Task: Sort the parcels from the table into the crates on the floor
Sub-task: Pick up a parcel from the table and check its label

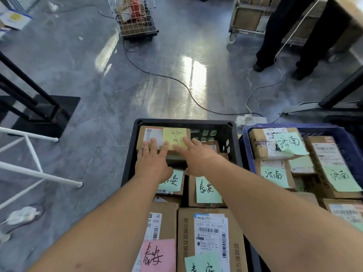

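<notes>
A worker's two bare hands reach down into a black crate [184, 122] on the floor [94, 79] and lie on a cardboard parcel [154, 134] at the crate's far end. The parcel sits on top of other boxes there and carries a yellow note [173, 137] with handwritten characters. The left hand [152, 162] lies flat with its fingers straight across the parcel's near left edge. The right hand [198, 160] lies just beside it, its fingers stretched onto the note's lower right corner. Neither grip closes round the box: both are wide and flat, palms down, and the parcel lies under the fingertips, not between them. Nearer the camera, the same crate holds more parcels [184, 232] packed side by side, marked with green notes [208, 190] and a pink note [158, 254]. Touching it on the right stands a blue crate [245, 146], also filled with boxes, whose green labels [290, 143] bear different characters. Just beyond the two crates a white power strip [250, 120] lies on the floor, with a dark cable [157, 75] running from it toward a wire cart [135, 18] well apart at the top of the view. A second person's legs [275, 36] in dark trousers stand at upper right.
</notes>
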Available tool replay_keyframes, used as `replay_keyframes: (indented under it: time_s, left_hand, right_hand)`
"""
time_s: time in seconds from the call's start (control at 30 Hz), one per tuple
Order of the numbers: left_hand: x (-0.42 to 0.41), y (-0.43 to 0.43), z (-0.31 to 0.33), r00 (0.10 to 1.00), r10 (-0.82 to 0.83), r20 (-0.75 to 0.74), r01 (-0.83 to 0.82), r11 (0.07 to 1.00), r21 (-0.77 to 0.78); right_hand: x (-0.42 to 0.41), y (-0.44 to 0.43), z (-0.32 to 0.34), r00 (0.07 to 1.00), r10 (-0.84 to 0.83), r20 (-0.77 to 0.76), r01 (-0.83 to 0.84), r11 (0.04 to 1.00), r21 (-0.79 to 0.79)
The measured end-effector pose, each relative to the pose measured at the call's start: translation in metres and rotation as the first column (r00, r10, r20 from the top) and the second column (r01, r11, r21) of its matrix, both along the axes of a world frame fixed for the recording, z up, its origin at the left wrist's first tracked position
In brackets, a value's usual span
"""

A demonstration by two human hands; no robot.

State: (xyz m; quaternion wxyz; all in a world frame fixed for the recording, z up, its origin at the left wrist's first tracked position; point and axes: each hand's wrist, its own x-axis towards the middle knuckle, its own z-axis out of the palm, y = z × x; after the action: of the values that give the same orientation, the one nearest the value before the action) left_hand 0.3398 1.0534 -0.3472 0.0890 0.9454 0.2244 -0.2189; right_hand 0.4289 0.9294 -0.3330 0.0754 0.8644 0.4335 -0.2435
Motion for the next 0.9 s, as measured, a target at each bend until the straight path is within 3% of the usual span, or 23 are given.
replay_keyframes:
  time_s: [0.17, 0.27, 0.4, 0.53, 0.73, 0.9]
  left_hand:
    - [-0.031, -0.024, 0.011, 0.994, -0.034, 0.100, 0.032, 0.999, 0.020]
    - [-0.070, -0.051, 0.016, 0.987, -0.059, 0.152, 0.055, 0.998, 0.026]
    - [-0.124, -0.083, 0.018, 0.994, -0.062, 0.090, 0.062, 0.998, 0.007]
    - [-0.162, -0.116, 0.010, 0.999, -0.033, -0.014, 0.032, 0.997, -0.065]
    - [-0.180, -0.136, -0.004, 0.998, -0.016, -0.064, 0.013, 0.998, -0.053]
    - [-0.178, -0.137, -0.001, 0.996, -0.008, -0.090, 0.007, 1.000, -0.020]
  right_hand:
    - [-0.017, -0.031, 0.014, 0.998, 0.046, 0.042, -0.051, 0.991, 0.122]
    - [-0.040, -0.065, 0.021, 0.984, 0.159, 0.082, -0.170, 0.973, 0.156]
    - [-0.072, -0.119, 0.019, 0.919, 0.390, 0.063, -0.394, 0.917, 0.065]
    - [-0.095, -0.148, 0.010, 0.858, 0.511, 0.053, -0.510, 0.860, -0.034]
    - [-0.109, -0.155, -0.004, 0.863, 0.498, 0.088, -0.487, 0.865, -0.125]
    - [-0.110, -0.159, -0.003, 0.893, 0.447, 0.045, -0.443, 0.893, -0.086]
